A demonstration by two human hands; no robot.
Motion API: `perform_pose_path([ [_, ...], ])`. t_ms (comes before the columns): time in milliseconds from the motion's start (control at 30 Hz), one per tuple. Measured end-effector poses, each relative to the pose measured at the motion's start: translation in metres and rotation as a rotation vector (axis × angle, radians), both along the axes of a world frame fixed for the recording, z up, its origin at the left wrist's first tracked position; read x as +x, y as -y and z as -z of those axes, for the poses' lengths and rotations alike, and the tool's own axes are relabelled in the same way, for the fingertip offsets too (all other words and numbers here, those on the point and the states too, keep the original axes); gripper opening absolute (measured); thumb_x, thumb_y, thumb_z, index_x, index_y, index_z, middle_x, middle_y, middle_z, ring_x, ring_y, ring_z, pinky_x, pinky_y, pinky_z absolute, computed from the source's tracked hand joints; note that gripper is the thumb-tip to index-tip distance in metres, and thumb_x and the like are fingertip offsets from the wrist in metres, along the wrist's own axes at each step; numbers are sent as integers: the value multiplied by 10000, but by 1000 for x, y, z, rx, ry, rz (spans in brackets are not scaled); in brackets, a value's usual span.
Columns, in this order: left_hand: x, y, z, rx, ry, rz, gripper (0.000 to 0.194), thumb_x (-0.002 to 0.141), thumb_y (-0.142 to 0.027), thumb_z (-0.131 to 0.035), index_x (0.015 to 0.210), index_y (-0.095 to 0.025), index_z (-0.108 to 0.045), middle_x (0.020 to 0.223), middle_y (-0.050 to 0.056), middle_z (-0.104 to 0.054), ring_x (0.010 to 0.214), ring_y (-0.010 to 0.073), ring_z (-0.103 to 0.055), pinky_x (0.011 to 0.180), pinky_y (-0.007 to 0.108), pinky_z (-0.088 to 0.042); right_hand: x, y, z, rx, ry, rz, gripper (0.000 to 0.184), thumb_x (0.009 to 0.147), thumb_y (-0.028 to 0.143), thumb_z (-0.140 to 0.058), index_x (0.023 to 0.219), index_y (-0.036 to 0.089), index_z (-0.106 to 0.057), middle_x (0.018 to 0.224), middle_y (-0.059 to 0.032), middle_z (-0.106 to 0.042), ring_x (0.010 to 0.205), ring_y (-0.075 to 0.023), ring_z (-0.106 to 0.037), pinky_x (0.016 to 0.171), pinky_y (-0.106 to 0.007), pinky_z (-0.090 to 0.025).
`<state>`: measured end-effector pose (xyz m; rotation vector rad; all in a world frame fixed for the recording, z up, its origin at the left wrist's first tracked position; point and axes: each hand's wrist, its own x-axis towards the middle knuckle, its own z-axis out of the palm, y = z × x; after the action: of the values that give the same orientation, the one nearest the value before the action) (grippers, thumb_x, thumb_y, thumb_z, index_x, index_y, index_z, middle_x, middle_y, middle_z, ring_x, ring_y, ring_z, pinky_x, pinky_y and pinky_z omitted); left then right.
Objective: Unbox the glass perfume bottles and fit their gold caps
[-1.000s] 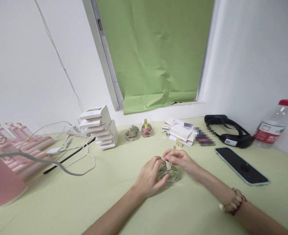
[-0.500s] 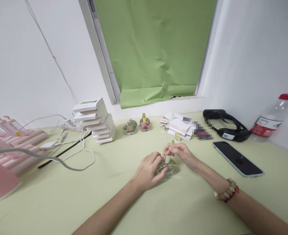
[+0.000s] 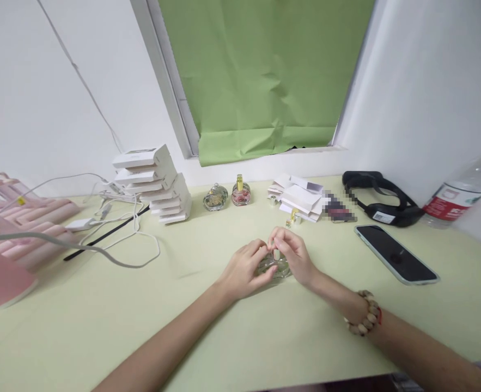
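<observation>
A clear glass perfume bottle (image 3: 280,269) lies low on the table between my hands, partly covered by them. My left hand (image 3: 244,270) grips its left side, the thumb along the near edge. A short pale piece (image 3: 276,254) stands up at the bottle's top. My right hand (image 3: 295,255) is closed in a pinch beside and over that piece; what its fingertips hold is hidden. Just beyond lie a gold sprayer top (image 3: 293,214) and a small silver cap (image 3: 297,219).
More perfume bottles (image 3: 240,195) stand by the wall, beside stacked white boxes (image 3: 146,174). Folded white paper (image 3: 301,197), a phone (image 3: 395,253), a black headset (image 3: 381,204) and a water bottle (image 3: 455,198) are to the right. Cables (image 3: 134,264) and pink tubes (image 3: 40,218) lie left.
My right hand has moved slightly left, closer to my left hand and the top of the bottle. My left hand keeps its grip. The whole view has shifted a little.
</observation>
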<state>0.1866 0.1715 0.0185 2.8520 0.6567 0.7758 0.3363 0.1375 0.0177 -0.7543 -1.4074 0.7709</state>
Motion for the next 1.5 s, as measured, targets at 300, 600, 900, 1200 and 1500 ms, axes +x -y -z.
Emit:
perform_pose_path([
  [300, -3, -9, 1, 95, 79, 50, 117, 775, -236, -440, 872, -181, -479, 788, 24, -519, 674, 124, -497, 642, 244, -436, -4, 5, 12, 101, 196, 127, 214, 725, 175, -583, 868, 228, -434, 772, 27, -497, 625, -96, -461, 633, -248, -401],
  [600, -10, -25, 3, 60, 29, -66, 245, 859, -413, -409, 942, -195, -484, 878, 25, -561, 748, 130, -549, 678, 243, -432, -1, -1, 14, 97, 366, 288, 353, 751, 229, -581, 1078, 251, -451, 999, -40, -533, 932, -180, -513, 851, -362, -414],
  [900, -7, -45, 14, -141, 229, -493, 338, 866, -384, -407, 1152, -213, -352, 1013, 46, -586, 780, 149, -589, 678, 269, -435, 17, -13, 36, -166, 591, 174, 523, 733, 282, -571, 1200, 265, -336, 1235, -77, -365, 1171, -206, -400, 965, -411, -358],
  [1200, -7, -38, 18, -68, 185, -608, 136, 820, -215, -420, 950, -190, -391, 938, 63, -578, 836, 198, -593, 740, 325, -418, 2, -26, 32, -104, 901, 277, 343, 790, 241, -499, 1130, 261, -538, 1373, -80, -152, 1288, -286, -237, 1035, -468, -227],
  [1500, -2, -60, 18, -136, 140, -642, 272, 770, -169, -423, 1037, -192, -383, 1028, 65, -595, 895, 192, -594, 763, 315, -417, -20, -86, 33, -84, 933, 381, 229, 783, 240, -487, 982, 186, -587, 1264, -115, -308, 1062, -244, -493, 950, -392, -360],
])
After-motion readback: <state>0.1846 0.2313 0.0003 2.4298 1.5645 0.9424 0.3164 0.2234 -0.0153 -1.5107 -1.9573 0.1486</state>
